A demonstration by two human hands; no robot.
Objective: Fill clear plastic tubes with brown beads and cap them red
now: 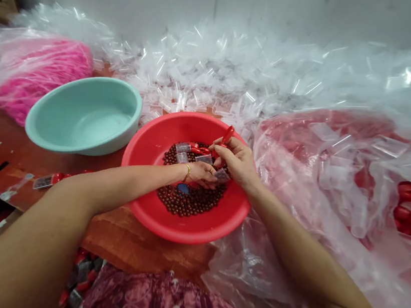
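Red plastic forms the wide basin (pixel 143 166) that both hands reach into, with dark brown balls (pixel 187 206) heaped over its floor. The left hand (pixel 202 175) is nearly closed, its fingertips narrow on a small clear tube (pixel 222 176) with dark contents, just above the balls. The right hand (pixel 238 159) pinches a red cap (pixel 227 134) between thumb and fingers, near that tube and apart from the rim. Other capped tubes (pixel 183 148) lie on the balls, and a blue disc (pixel 183 188) sits by the left wrist.

If the left hand tips the tube, balls could perhaps spill out; a cap pushed on crooked might slip from the pinch and drop among the balls. A forearm pressing on the rim could tilt the basin.

Room is tightest on the right, where a plastic bag (pixel 297 206) crowds the basin, and behind, where clear tubes (pixel 215 82) are piled. The green tub (pixel 90 121) stands close at the left, its rim near the basin's. More open space lies above the basin's near half and along the strip of table (pixel 140 244) before it.
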